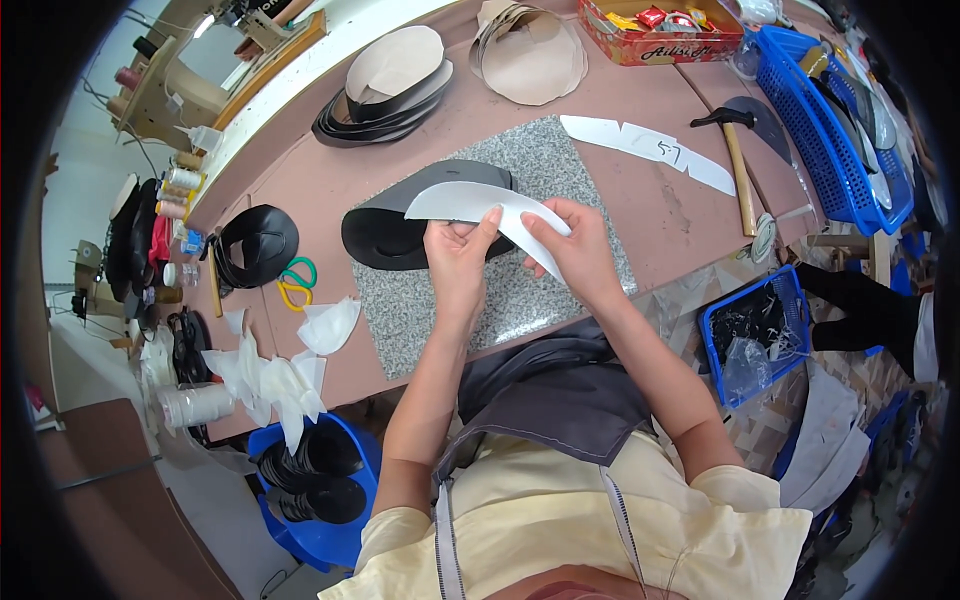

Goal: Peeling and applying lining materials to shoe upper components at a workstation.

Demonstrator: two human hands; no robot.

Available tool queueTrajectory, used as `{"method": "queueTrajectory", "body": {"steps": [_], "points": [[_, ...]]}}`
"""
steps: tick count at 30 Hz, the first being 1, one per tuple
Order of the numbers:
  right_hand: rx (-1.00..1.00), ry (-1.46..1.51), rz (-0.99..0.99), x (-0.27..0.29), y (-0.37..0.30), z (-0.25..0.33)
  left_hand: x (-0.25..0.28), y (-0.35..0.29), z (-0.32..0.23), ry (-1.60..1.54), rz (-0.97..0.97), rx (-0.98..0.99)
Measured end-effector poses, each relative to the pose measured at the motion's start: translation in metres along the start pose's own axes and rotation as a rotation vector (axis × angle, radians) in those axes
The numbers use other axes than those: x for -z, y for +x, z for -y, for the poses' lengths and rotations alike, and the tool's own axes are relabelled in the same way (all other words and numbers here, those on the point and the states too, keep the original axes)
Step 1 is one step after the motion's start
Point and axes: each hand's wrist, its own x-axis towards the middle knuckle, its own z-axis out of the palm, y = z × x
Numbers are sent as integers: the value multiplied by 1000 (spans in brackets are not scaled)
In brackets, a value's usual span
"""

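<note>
My left hand [462, 258] and my right hand [582, 250] both grip a curved white strip [455, 200] that looks like stiff fabric or thin foam. The left thumb presses on its lower edge near the middle, while the right fingers are closed round its right end. Partly behind the strip, a black curved piece [380, 228], perhaps a hat or visor part, lies on a speckled grey stone slab [540, 145]. Both hands are over the slab, and the strip hides some of the black piece.
Stacked black bands [385, 115] and a beige roll of pieces [540, 75] stand at the back. To the right are a white paper template [650, 152], a hammer [738, 165] and a blue basket [810, 120]. Scissors [296, 285] and white scraps [285, 390] lie left.
</note>
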Motion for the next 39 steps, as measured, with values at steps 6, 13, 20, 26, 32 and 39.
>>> {"method": "queueTrajectory", "body": {"steps": [6,13,20,26,32,39], "points": [[75,-75,-56,-10,-5,-13,6,0,8,-33,49,27],[260,-601,-47,-5,-14,-7,14,-10,17,-38,96,-55],[690,-588,-35,-1,11,22,13,-17,-1,11,138,-48],[483,-571,251,0,18,27,17,-20,-5,164,101,-63],[553,-718,-34,-14,8,9,6,-21,-4,451,3,-247],[348,-247,45,-10,26,-18,13,-15,-17,684,-29,-318]]}}
